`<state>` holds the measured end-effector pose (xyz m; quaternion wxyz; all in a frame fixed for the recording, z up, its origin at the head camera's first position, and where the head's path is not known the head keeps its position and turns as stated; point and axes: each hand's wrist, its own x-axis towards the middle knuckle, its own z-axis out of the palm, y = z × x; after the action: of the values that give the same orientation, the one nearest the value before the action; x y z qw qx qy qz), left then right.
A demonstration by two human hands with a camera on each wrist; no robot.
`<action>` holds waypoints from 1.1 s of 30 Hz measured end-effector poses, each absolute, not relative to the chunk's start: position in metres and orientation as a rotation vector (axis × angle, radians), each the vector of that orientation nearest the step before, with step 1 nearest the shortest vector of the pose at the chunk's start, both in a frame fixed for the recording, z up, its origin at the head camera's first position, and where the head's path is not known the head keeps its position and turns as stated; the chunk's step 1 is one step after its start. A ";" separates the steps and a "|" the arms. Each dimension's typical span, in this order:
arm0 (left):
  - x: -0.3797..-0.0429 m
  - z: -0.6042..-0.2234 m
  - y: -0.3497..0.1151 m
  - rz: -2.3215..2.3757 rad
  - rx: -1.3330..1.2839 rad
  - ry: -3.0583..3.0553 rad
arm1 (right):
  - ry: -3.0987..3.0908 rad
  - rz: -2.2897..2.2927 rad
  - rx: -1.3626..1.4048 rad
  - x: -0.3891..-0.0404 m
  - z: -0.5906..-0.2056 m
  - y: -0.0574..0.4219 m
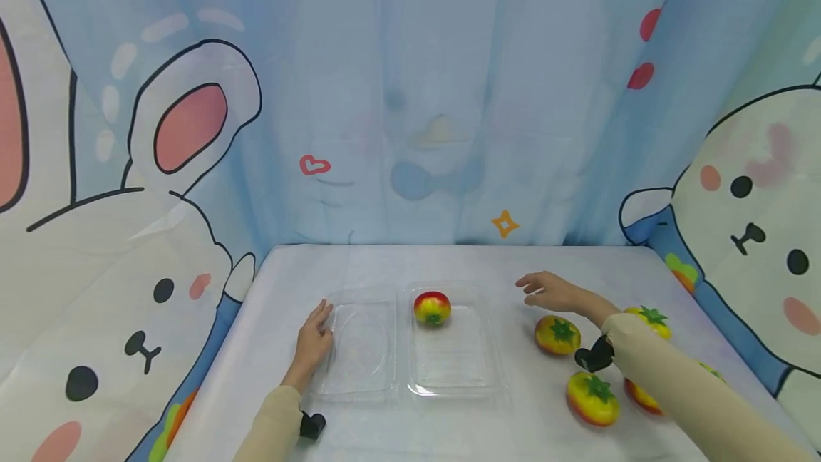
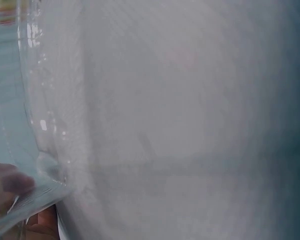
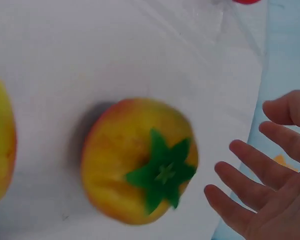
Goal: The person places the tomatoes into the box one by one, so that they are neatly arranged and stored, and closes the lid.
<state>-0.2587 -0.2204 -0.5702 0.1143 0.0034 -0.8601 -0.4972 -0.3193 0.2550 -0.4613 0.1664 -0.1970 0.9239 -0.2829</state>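
Note:
An open clear plastic box lies flat, its left half [image 1: 360, 348] next to its right half [image 1: 452, 366]. One red-and-yellow toy fruit [image 1: 432, 308] sits near the far left corner of the right half. At the outer edge of the left half is my left hand [image 1: 313, 337]; in the left wrist view its thumb [image 2: 15, 182] lies over the plastic rim [image 2: 37, 200] and a finger under it, pinching it. Spread fingers on my right hand [image 1: 553, 292] hold nothing. Just nearer than that hand lies a yellow-orange toy fruit [image 3: 135, 165] with a green star-shaped leaf top.
More toy fruits lie on the right, one [image 1: 593, 399] near the front and another [image 1: 649, 321] behind my right forearm. A white cloth covers the table [image 1: 532, 419]. Beyond its far edge hangs a blue curtain [image 1: 436, 55] with cartoon animals.

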 end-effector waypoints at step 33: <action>-0.261 -0.570 -0.223 -1.454 0.009 -2.538 | 2.348 -0.806 -0.077 -0.301 -0.472 0.303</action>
<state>-0.2606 -0.2226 -0.5704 0.1081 0.0031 -0.8626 -0.4941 -0.3010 0.3033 -0.4725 0.3232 -0.0292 0.8946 -0.3071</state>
